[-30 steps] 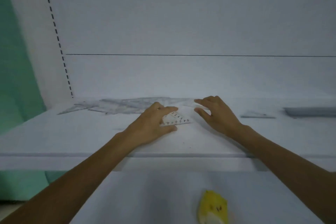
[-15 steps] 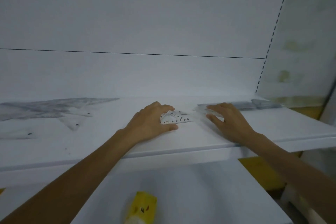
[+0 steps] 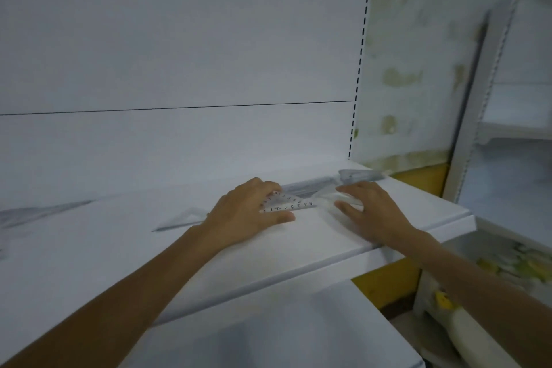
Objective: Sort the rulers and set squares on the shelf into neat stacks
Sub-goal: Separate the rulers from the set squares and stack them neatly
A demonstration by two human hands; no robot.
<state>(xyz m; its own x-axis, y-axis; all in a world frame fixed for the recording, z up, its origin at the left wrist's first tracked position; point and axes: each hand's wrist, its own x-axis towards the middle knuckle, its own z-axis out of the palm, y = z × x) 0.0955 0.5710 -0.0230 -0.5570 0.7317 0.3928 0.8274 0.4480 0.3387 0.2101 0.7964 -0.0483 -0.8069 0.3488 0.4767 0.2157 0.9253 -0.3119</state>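
1. The left hand (image 3: 248, 213) is gripping a small clear set square (image 3: 288, 205) on the shelf (image 3: 298, 245). Its fingers are curling over the top and its thumb is pressing at the near edge. The printed scale is showing just right of the fingers.
2. The right hand (image 3: 372, 212) is lying just right of the set square. Its forefinger and thumb are reaching either side of a blurred clear piece (image 3: 334, 199). I cannot tell whether it is pinching that piece or only touching it.
3. Rulers (image 3: 360, 175) are lying along the far right of the shelf, beyond the right hand. A loose square (image 3: 182, 219) is sitting just left of the left hand. A grey pile (image 3: 41, 213) is lying at the far left, well apart.
4. The sorting is probably only part done, since pieces are lying scattered along the shelf.
5. These things could go wrong from here:
   - The set square is thin and is lying flat on a smooth board, so the thumb could slide along its edge instead of lifting it.
   - Its right corner seems to be meeting the clear piece, so raising one could drag or flip the other.
   - The rulers are sitting close to the shelf's right end, so a sideways sweep of the right hand could push them off.
   - Clear plastic is hard to see on white, so edges could end up misaligned in a stack.
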